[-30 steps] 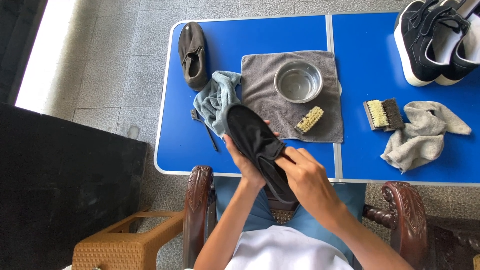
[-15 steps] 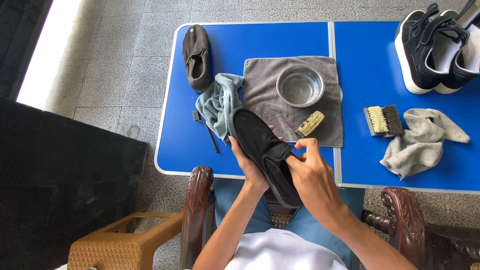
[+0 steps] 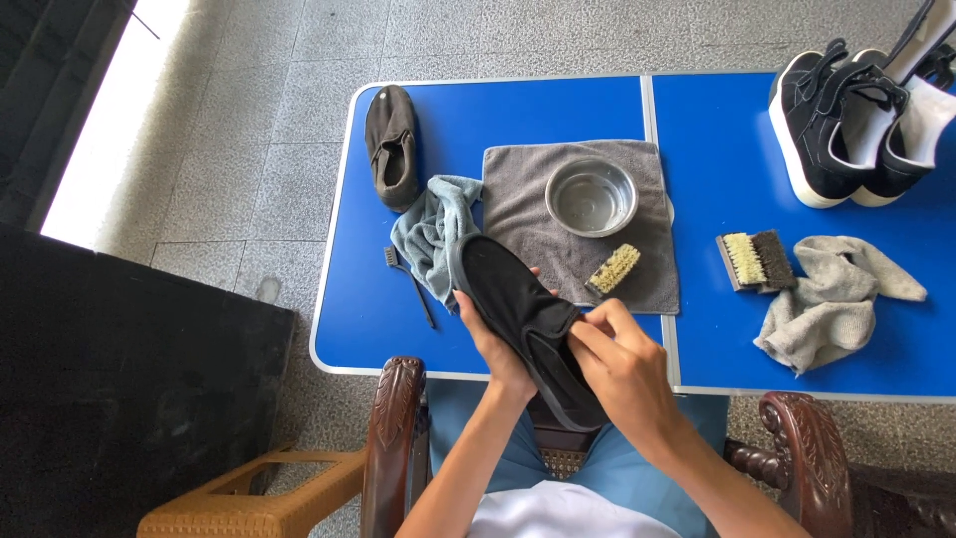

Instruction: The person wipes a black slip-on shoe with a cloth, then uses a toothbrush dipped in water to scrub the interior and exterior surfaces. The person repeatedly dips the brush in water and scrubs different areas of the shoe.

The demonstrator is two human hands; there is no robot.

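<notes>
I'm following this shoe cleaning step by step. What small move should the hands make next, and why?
Probably reach the right hand for the small brush on the grey towel: the left hand already steadies the black shoe, and the right holds no tool.

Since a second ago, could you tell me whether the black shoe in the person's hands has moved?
Hardly. The black shoe still lies toe-up over the grey towel's near-left corner, beside the metal bowl. The left hand supports it; the right hand works at its opening.

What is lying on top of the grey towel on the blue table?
On the grey towel stand a metal bowl and a small brush. The black shoe held by both hands covers its near left corner, so that part is hidden.
</notes>
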